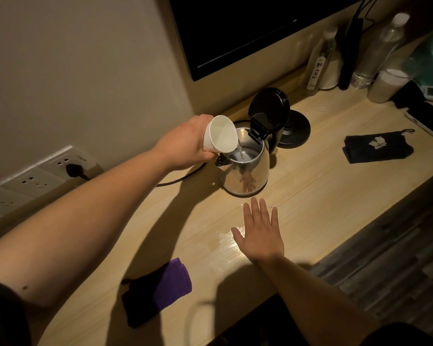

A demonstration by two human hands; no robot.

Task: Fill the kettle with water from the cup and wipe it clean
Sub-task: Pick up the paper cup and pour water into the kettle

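Note:
A steel kettle (245, 176) stands on the wooden desk (323, 176) with its black lid (269, 108) flipped up. My left hand (185, 143) holds a white paper cup (221, 133) tipped over the kettle's mouth, and a thin stream of water runs into it. My right hand (260, 231) lies flat and open on the desk in front of the kettle, beside a small puddle (225, 236). A purple cloth (158, 290) lies near the front edge, left of my right forearm.
The kettle's black base (294, 131) sits behind it, its cord running to a wall socket (73, 168). A black cloth (378, 147) lies to the right. Bottles (323, 58) and a jar stand at the back right under a dark screen (248, 28).

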